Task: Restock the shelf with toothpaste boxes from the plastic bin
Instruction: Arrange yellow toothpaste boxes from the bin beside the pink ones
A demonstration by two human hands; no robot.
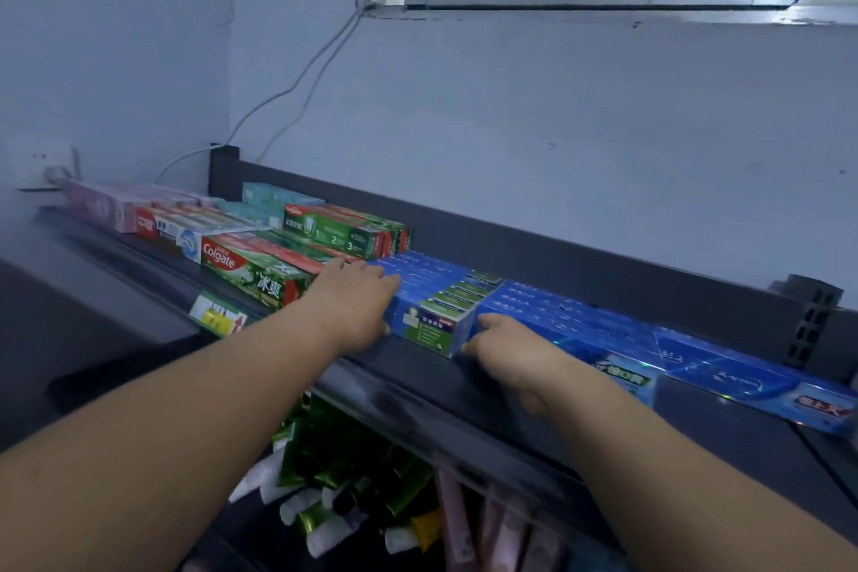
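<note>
A block of several blue toothpaste boxes [436, 302] lies on the dark top shelf [418, 381], ends facing me. My left hand [355, 297] lies flat against the block's left side, fingers straight over its top edge. My right hand [506, 351] presses the block's right front corner with its fingertips. More blue boxes [580, 330] lie to the right of the block. The plastic bin is out of view.
Red-and-green Colgate boxes [253, 272], green boxes [343, 232] and pink boxes [102, 204] fill the shelf's left part. A long blue box [761, 379] lies at the right. Tubes [325, 516] sit on the lower shelf. The wall and cables stand behind.
</note>
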